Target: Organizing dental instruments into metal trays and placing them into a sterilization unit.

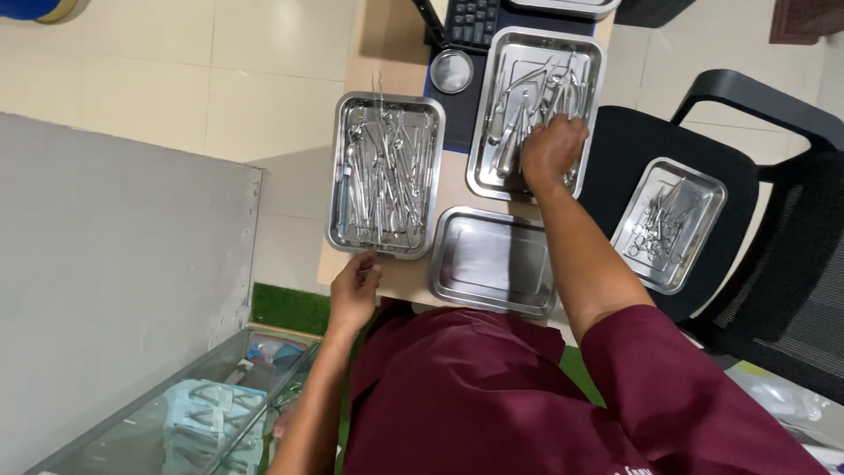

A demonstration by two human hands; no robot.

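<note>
Bench (396, 286), narrow, light wood, carrying four steel vessels set close together.

Item 1: far tray (596, 79), rectangular steel, holding a loose heap of forceps-type instruments (545, 84). Right hand (554, 149) reaches into it, fingers curled down among the instruments; whether they are clamped on one cannot be told, as the back of the hand hides the fingertips.

Item 2: left tray (337, 176), steel, packed with long slender instruments (387, 171) lying mostly lengthwise. Left hand (354, 286) rests at its near corner by the bench edge, fingers loosely bent, nothing visibly held.

Item 3: near tray (492, 264), steel, no instruments in it, touching the bench's near edge.

Item 4: small round dish (452, 71), steel, between the two loaded trays.

Item 5: chair tray (699, 189), with smaller instruments, sitting on the seat of a black chair (633, 141), off the bench.

Risks, as judged: tangled handles in item 1 may lift together, so a pulled piece could drag a second out and drop it. Pointed tips could prick the unprotected fingers. Item 3 overhangs slightly and could tip if leaned on. Item 5 could slide if the chair is nudged.
</note>
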